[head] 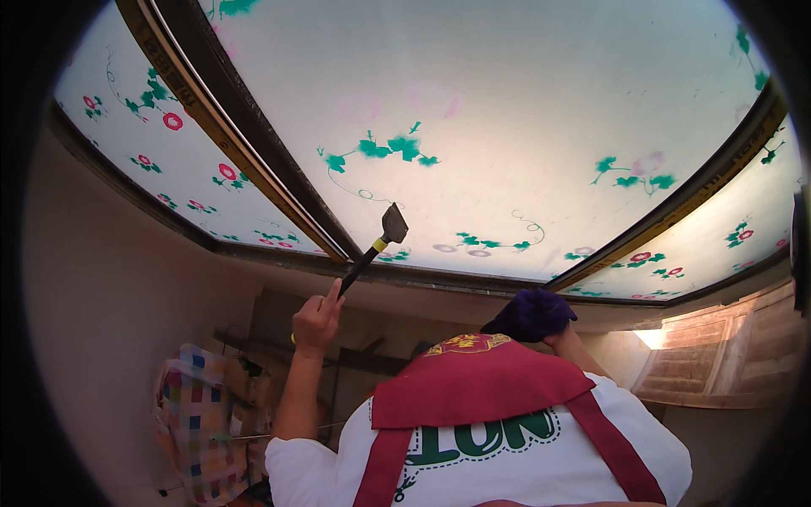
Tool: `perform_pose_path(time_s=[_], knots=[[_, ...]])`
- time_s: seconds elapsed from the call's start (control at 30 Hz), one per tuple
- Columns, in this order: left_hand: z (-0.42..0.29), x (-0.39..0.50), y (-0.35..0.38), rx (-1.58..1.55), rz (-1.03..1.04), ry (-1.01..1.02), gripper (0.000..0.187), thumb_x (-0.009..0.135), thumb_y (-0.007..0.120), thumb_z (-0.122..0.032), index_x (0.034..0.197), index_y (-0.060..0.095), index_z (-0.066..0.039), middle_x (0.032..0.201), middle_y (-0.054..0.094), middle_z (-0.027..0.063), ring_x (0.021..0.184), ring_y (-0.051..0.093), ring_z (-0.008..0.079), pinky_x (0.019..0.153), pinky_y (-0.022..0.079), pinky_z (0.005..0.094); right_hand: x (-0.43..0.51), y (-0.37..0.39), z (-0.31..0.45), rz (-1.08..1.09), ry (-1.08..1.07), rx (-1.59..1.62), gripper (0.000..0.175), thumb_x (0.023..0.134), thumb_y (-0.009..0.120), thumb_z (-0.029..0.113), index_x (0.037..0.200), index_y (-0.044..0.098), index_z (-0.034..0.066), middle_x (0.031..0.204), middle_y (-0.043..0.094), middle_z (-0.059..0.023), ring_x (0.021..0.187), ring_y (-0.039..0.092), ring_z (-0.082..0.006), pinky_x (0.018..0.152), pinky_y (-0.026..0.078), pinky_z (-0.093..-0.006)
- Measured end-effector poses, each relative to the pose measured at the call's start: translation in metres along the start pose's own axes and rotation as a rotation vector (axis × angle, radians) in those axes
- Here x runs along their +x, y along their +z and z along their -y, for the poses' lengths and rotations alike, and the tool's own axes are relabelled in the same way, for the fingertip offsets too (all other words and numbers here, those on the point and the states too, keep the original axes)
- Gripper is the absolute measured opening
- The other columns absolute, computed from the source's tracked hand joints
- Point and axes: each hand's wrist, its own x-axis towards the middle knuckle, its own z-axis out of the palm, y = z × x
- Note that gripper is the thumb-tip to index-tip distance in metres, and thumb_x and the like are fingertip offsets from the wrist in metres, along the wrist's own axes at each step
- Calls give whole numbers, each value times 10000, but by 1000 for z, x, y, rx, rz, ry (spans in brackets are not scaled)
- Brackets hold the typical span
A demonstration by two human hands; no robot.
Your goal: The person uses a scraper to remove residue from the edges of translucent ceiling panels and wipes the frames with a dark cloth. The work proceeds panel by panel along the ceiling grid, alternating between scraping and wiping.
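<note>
My left hand point(317, 322) is closed around the black handle of a scraper point(394, 224), its index finger laid along the handle. The scraper has a yellow collar and a dark, flat head, which appears in front of the large middle window pane point(481, 158); whether it touches the pane I cannot tell. A bunched dark purple cloth point(529, 314) is in my right hand point(561, 336), just below the window's lower frame point(443, 277). The cloth hides most of the fingers. Green leaves, vines and faded flowers decorate the frosted pane.
Side panes with red flowers point(172, 121) flank the middle one, divided by dark and yellowish frame bars point(671, 212). At lower left hangs a checkered plastic sheet or bag point(196, 405) beside cluttered items. Wooden panels point(716, 355) stand at right. A red apron point(475, 393) covers my chest.
</note>
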Motion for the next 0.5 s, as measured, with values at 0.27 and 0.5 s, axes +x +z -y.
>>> perform_pose_path(time_s=[0.27,0.5], knots=[[-37,32,31,-25,2,126,486,864,702,-202,1338,609,-248,637,461,47,532,519,242,469,445,377,-24,-16,-7,-262,-222,-1358,353,1007,451,247,1226,577,0,1177,646,-125,1069,619,-240,975,493,-374],[-13,23,2,53,16,9,482,858,696,-202,1330,616,-257,639,446,48,524,508,242,466,438,380,-20,-1,-14,-173,-177,-164,348,990,447,231,1200,575,-16,1141,650,-166,1058,628,-290,993,493,-419]])
